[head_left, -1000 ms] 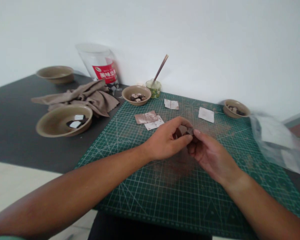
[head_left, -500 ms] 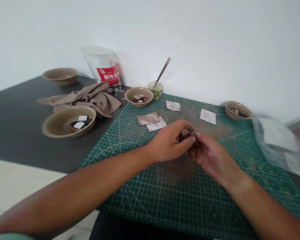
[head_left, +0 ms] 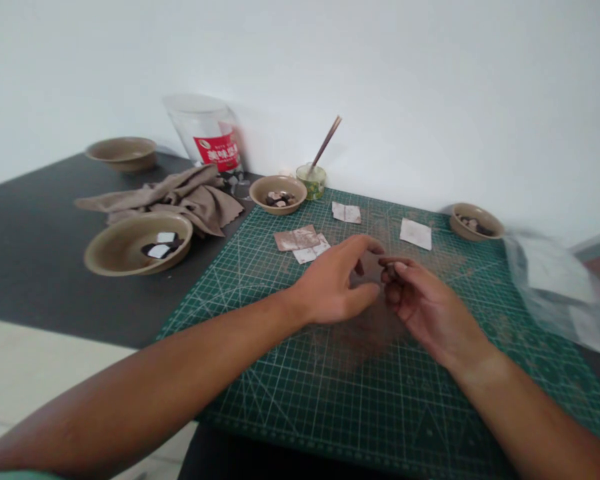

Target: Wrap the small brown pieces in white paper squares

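Note:
My right hand [head_left: 430, 303] pinches a small dark brown piece [head_left: 392, 271] between thumb and fingers, above the green cutting mat [head_left: 290, 393]. Most of the piece is hidden by the fingers, so its kind does not show. My left hand [head_left: 337, 283] is just to the left, thumb and fingers apart, with nothing in it. Brown dust lies on the mat under and around both hands. Beyond them are a brown-dusted paper sheet [head_left: 296, 238] overlapping a whitish sheet [head_left: 314, 250], and two more whitish squares [head_left: 347, 213] [head_left: 417, 234].
Bowls with small dark and tan pieces stand at the mat's back [head_left: 260, 195] and right [head_left: 454, 225]. Leftward are a bowl [head_left: 110, 257] with white-topped dark pieces, a cloth [head_left: 215, 207], another bowl [head_left: 123, 159] and a clear jar [head_left: 193, 127]. Chopstick-like sticks [head_left: 326, 143] lean in a cup. A plastic bag [head_left: 555, 287] lies right.
My left hand has let go of the small dark brown piece and its fingers have spread, a little apart from the right hand. The right hand keeps the piece.

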Available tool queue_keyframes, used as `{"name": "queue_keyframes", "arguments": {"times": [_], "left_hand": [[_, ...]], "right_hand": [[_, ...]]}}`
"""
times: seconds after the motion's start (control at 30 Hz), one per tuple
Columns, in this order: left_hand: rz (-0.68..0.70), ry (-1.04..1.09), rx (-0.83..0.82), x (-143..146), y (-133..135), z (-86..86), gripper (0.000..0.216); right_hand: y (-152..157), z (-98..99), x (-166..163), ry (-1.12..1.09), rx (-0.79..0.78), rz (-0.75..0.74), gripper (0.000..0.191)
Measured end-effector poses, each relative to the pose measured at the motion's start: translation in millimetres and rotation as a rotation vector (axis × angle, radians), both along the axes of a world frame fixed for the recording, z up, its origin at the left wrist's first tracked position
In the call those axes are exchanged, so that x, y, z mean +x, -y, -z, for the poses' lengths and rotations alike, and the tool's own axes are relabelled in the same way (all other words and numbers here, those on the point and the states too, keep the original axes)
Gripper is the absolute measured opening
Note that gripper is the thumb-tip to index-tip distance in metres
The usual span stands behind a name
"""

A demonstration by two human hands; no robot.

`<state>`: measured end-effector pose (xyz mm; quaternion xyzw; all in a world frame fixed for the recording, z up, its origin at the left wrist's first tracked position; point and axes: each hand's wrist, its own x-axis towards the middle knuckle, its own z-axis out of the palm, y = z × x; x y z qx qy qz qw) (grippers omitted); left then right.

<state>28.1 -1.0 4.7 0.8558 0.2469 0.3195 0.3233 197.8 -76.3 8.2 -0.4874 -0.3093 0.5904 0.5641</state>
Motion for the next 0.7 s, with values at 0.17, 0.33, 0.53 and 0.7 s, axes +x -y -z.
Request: {"name": "queue_keyframes", "arguments": {"times": [0.17,0.33,0.53,0.7], "left_hand": [[-0.39,-0.338,0.328,-10,-28,3.8,0.043],[-0.537,-0.603,0.35,-16,-45,18.3,0.048],[-0.54,-0.615,0.385,-17,-45,19.5,0.038],[-0.565,-0.554,0.395,-16,-43,12.9,0.033]], "right_hand": [[0,-2.9,2,0.001,-0.009,0.05,0.017],[3,-0.5,-2,-0.003,-0.045,0.017,0.019],[3,-1.5,-3,-0.026,-0.035,0.011,0.018],[3,-0.3,-2,-0.033,-0.033,-0.002,0.017]]}}
